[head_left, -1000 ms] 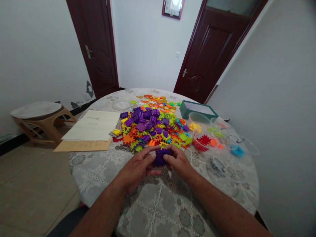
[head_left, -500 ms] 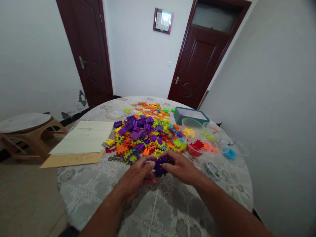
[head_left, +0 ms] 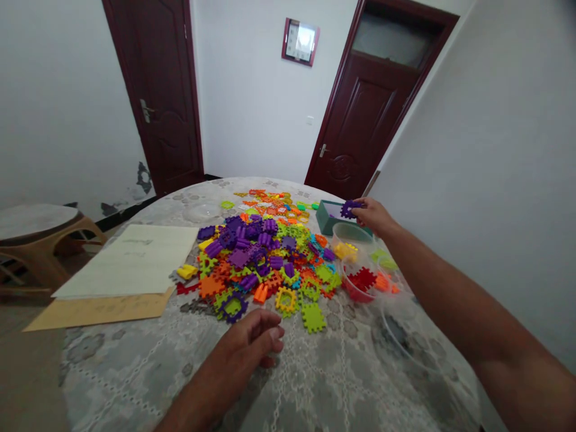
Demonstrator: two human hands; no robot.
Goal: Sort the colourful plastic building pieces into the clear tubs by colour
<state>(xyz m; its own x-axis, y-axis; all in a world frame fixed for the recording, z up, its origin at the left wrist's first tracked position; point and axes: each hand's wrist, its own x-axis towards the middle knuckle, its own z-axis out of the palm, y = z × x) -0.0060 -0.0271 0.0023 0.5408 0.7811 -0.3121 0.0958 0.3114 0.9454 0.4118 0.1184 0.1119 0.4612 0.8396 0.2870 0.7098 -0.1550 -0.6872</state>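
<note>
My right hand [head_left: 375, 216] is stretched out to the far right of the table and pinches a purple toothed plastic piece [head_left: 348, 209] over the green box [head_left: 324, 221]. My left hand [head_left: 252, 339] rests on the tablecloth just in front of the pile, fingers loosely curled with nothing in them. The pile of coloured interlocking plastic pieces [head_left: 265, 252] covers the middle of the round table [head_left: 315, 384]: purple, orange, green, yellow and red ones. A green piece [head_left: 314, 317] and a yellow ring piece [head_left: 286, 299] lie nearest my left hand.
Clear plastic bowls stand right of the pile: one with yellow pieces [head_left: 347, 240], one with red pieces [head_left: 361, 281]. Papers on a brown envelope [head_left: 126, 264] lie at the left. A low stool [head_left: 36, 240] stands on the floor left. Two dark doors are behind.
Both hands held a purple cluster together before the pile. Now my right hand has carried the purple piece away to the green box, and my left hand stays behind, empty.
</note>
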